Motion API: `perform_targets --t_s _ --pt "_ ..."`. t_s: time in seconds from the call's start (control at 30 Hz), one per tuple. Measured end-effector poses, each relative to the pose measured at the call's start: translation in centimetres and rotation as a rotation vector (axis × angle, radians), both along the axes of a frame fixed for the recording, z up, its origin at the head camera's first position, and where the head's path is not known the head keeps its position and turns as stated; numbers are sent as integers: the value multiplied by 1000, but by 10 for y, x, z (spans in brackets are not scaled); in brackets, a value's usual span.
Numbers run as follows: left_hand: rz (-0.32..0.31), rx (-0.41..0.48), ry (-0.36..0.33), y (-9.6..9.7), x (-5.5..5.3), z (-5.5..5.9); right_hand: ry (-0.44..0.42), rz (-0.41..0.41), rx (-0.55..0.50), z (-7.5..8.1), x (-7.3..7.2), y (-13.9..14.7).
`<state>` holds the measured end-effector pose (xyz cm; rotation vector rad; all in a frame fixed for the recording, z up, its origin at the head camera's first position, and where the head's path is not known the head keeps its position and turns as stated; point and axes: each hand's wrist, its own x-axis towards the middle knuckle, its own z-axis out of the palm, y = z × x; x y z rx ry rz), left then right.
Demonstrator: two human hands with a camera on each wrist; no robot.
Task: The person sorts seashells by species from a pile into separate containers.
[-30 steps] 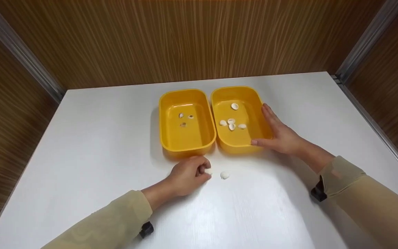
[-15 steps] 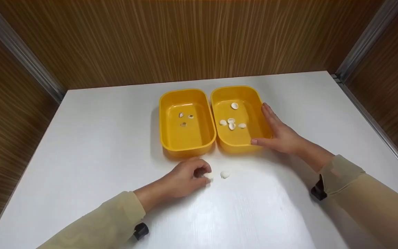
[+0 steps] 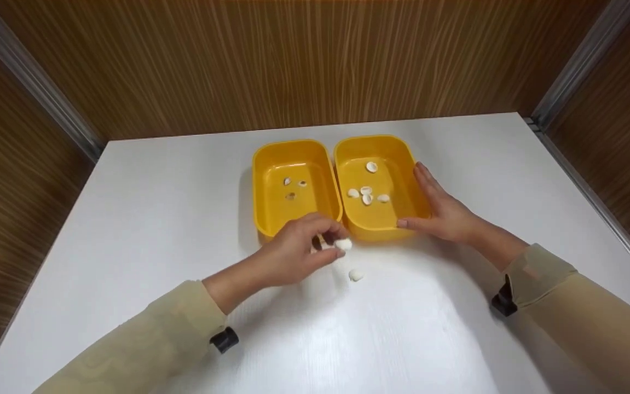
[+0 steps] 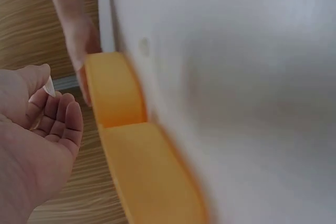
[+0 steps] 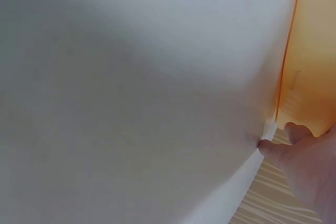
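Observation:
My left hand (image 3: 295, 251) pinches a white seashell (image 3: 343, 244) between thumb and fingertips, raised in front of the two yellow bins. The left wrist view shows this shell as a thin pale edge at the fingertips. My right hand (image 3: 446, 216) rests against the right yellow bin (image 3: 372, 216), thumb at its near rim and straight fingers along its right side. Several white shells (image 3: 371, 167) lie inside that bin. The left yellow bin (image 3: 293, 212) holds 3 smaller, darker-marked shells (image 3: 302, 184). Another white shell (image 3: 356, 274) lies on the table before the bins.
Both bins stand side by side on a white table (image 3: 172, 219). Wood-grain panels (image 3: 315, 65) rise behind the table and at both sides, with metal strips (image 3: 583, 65) at the corners.
My left hand has lifted the pinched shell from near the table and moved it forward and slightly right, towards the bins. The right hand has stayed at the right bin.

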<state>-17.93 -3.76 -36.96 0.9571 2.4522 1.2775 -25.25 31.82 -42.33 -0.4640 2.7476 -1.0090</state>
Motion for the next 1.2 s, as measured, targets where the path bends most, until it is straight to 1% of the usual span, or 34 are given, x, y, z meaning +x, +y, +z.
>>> perform_targets --t_s 0.1,0.2,0.33,0.5,0.57,0.67,0.8,0.93,1.2 --pt "10 19 34 5 -10 12 -2 -3 -4 0 0 0" --pt "22 31 44 12 -22 20 -1 -6 -2 -1 0 0" --pt "45 28 42 24 -40 26 4 -5 1 -3 -1 0" --pt "68 18 30 40 -60 28 37 15 7 -3 -1 1" --pt "74 11 18 46 -67 27 48 23 8 -2 -1 0" --pt "87 -22 -5 54 -77 24 40 17 6 -3 -1 0" --pt "103 -54 -43 64 -87 19 23 8 6 -2 -1 -1" --pt "118 -71 -64 71 -93 13 27 11 5 -2 -2 -1" --pt "125 -72 -115 80 -100 0 40 16 -4 -4 -2 1"
